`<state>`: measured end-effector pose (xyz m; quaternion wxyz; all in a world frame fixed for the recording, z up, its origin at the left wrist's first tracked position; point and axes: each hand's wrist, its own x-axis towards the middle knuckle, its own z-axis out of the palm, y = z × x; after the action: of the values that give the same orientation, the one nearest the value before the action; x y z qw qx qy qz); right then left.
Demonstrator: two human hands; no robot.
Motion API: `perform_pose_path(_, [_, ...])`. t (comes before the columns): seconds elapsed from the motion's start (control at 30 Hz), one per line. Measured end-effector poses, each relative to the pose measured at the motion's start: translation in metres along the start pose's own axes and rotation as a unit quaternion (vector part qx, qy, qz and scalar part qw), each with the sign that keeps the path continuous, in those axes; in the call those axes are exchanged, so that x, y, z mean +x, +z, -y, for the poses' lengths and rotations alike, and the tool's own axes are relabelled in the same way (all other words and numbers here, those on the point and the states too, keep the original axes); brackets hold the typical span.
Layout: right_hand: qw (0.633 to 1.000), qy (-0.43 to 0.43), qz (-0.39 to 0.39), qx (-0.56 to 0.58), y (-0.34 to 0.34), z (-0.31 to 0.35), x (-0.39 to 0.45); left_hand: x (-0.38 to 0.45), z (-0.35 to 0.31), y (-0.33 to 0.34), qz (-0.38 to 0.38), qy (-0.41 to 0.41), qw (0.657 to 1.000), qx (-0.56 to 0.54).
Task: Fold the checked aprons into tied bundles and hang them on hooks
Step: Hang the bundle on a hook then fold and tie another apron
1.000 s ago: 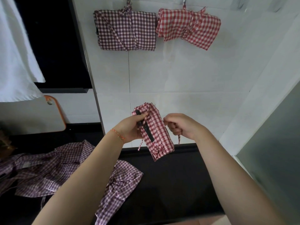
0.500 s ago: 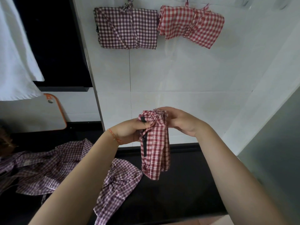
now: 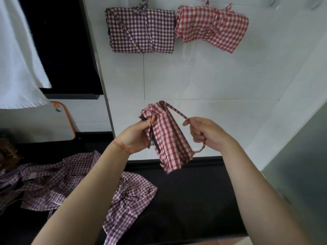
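1. Left hand [image 3: 136, 137] grips the folded red checked apron [image 3: 169, 140], thumb pressed on top, above the black counter [image 3: 191, 200].
2. Right hand [image 3: 207, 133] holds the apron's strap [image 3: 177, 111] in curled fingers, pulled rightward.

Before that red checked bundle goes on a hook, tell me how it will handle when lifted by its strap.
The red checked bundle is probably floppy: its lower end sags below the left hand. It looks light, since a thumb pinch holds it up. The strap in the right hand is thin and limp, so the bundle would likely swing and tilt.
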<state>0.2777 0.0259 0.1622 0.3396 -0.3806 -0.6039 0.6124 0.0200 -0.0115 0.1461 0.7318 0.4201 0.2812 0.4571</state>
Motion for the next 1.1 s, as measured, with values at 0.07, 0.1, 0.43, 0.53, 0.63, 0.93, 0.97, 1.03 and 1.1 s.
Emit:
perform_pose_path(0.07, [0.999, 0.008, -0.022, -0.028, 0.015, -0.016, 0.004, 0.006, -0.002, 0.011, -0.034, 0.026, 0.997, -0.068])
perform_pose_path(0.1, [0.998, 0.023, -0.032, -0.043, 0.025, -0.024, 0.006, 0.010, -0.003, 0.017, -0.064, 0.045, 0.993, -0.090])
perform_pose_path(0.43, [0.972, 0.032, 0.001, -0.233, 0.087, -0.046, -0.004, 0.038, 0.009, 0.004, -0.371, 0.144, 0.894, -0.207])
perform_pose_path(0.53, [0.936, -0.012, -0.002, -0.353, 0.085, -0.031, -0.005, 0.037, 0.020, -0.001, -0.416, 0.132, 0.891, -0.125])
perform_pose_path(0.63, [0.917, -0.036, -0.026, -0.397, 0.077, -0.016, -0.004, 0.035, 0.029, -0.006, -0.418, 0.107, 0.898, -0.083])
perform_pose_path(0.93, [0.937, -0.017, -0.119, -0.327, 0.031, -0.012, 0.014, 0.026, 0.031, -0.005, -0.228, -0.051, 0.970, 0.068])
perform_pose_path(0.97, [0.956, 0.007, -0.112, -0.271, 0.029, -0.015, 0.013, 0.025, 0.031, -0.007, -0.209, -0.053, 0.974, 0.073])
perform_pose_path(1.03, [0.983, 0.072, -0.066, -0.154, 0.029, -0.022, 0.008, 0.024, 0.031, -0.008, -0.156, -0.062, 0.981, 0.094])
perform_pose_path(1.1, [0.990, 0.120, -0.005, -0.069, 0.029, -0.029, 0.003, 0.023, 0.034, -0.008, -0.102, -0.074, 0.986, 0.109])
